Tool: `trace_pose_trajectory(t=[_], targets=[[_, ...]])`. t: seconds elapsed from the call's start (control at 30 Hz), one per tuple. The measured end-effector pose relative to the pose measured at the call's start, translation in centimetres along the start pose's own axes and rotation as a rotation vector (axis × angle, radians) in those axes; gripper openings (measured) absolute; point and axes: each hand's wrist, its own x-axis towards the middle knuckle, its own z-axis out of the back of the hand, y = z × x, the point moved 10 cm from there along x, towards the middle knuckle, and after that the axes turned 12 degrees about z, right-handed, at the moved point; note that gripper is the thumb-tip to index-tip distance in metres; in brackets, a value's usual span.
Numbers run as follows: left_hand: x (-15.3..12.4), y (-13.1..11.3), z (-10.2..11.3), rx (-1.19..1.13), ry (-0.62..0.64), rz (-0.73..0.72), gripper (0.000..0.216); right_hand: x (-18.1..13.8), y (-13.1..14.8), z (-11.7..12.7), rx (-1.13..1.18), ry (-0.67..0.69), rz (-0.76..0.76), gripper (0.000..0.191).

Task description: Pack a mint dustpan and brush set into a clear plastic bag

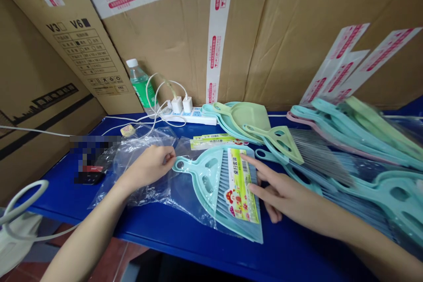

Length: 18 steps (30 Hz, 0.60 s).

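A light blue dustpan-and-brush set [211, 180] lies on the blue table [185, 233] inside a clear plastic bag [185, 198], with a green and yellow label card [240, 187] on top. My left hand [150, 167] pinches the bag's open edge beside the set's handle. My right hand [277, 189] rests on the right side of the set, its index finger stretched out along the card's top edge.
Stacks of blue, green and pink dustpans and brushes [330, 150] fill the right side. More clear bags [139, 150], a power strip with chargers [185, 112] and a green bottle [142, 83] sit at the back. Cardboard boxes [297, 35] wall the rear.
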Motion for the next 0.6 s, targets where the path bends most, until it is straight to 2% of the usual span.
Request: trace_pose_trajectory(t=[0.17,0.33,0.6], targets=[[0.0,0.2,-0.1,0.005,0.013,0.023,0.020,-0.3,0.5,0.6,-0.240,-0.044,0.011,0.068],[-0.1,0.1,0.2,-0.051,0.020,0.027,0.020,-0.2,1.7,1.2,-0.499,-0.107,0.126,0.056],[-0.3,-0.1,0.4,-0.063,0.005,0.009,0.020,-0.2,3.1,0.7,-0.832,-0.183,0.237,0.051]])
